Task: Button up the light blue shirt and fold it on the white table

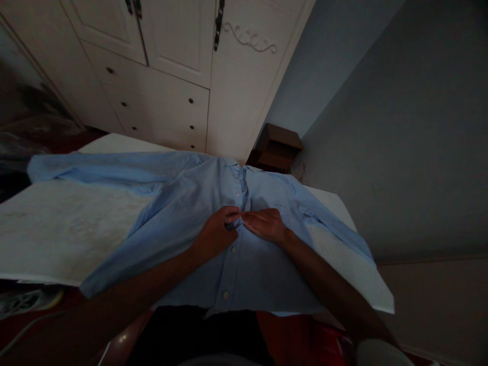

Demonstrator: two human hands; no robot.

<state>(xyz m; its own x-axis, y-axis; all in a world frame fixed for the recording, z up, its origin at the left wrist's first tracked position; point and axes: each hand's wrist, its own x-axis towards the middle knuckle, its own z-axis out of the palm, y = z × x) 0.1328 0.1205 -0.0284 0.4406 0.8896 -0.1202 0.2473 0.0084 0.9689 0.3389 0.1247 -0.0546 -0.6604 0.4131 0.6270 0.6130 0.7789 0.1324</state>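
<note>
A light blue button-up shirt [183, 203] lies front side up on a white table [61, 229], collar away from me, one sleeve stretched far left and the other down the right. My left hand [215, 231] and my right hand [267, 223] meet at the shirt's button placket about mid-chest, fingers pinching the fabric around a button. Several white buttons show along the placket above and below the hands.
A white wardrobe [171, 66] with drawers and dark knobs stands behind the table. A small brown wooden stand [278, 147] sits in the corner by the grey wall. Dark clutter lies at the far left. Red fabric shows under the table's near edge.
</note>
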